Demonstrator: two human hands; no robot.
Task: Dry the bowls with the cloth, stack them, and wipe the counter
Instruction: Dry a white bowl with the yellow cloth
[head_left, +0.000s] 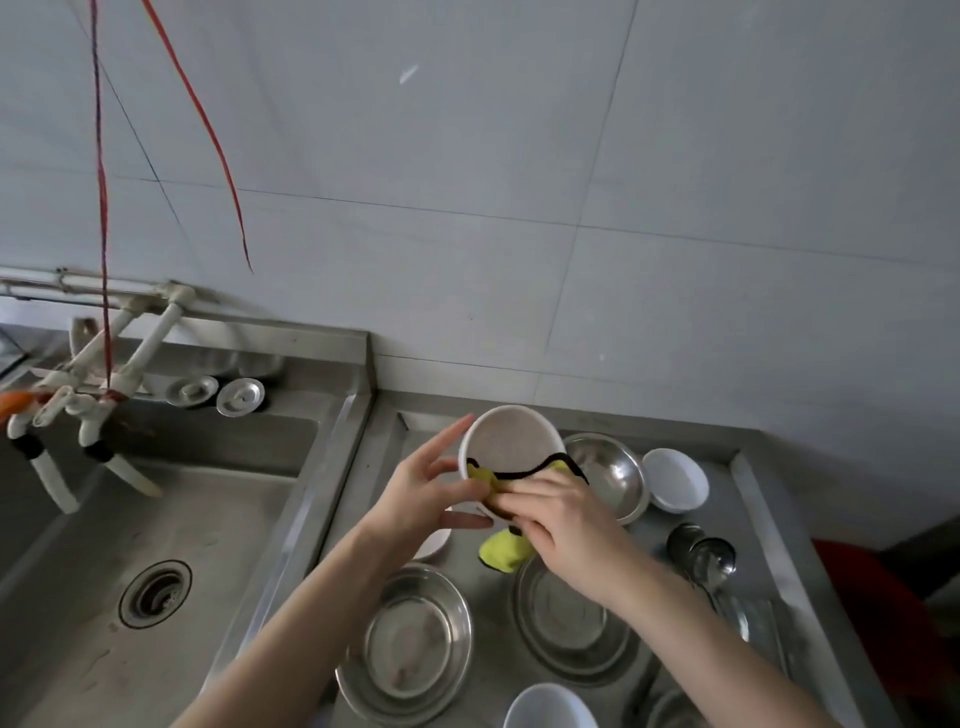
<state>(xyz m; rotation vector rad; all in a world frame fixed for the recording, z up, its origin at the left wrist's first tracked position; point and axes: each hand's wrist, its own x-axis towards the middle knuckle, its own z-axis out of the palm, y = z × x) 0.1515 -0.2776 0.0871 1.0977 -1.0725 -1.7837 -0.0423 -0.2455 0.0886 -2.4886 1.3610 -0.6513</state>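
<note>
I hold a white bowl (511, 441) tilted up above the steel counter (483, 587), its inside facing me. My left hand (423, 499) supports it on the left rim and underside, thumb below and fingers spread along the side. My right hand (563, 519) pinches a yellow cloth with dark edging (498, 556) over the bowl's near rim; the cloth's tail hangs down under the hand.
On the counter lie two steel plates (410, 644) (569, 618), a steel bowl (613, 475), small white bowls (678, 480) (550, 709) and a ladle (704, 558). A deep sink (156, 545) with white taps (93, 410) is on the left.
</note>
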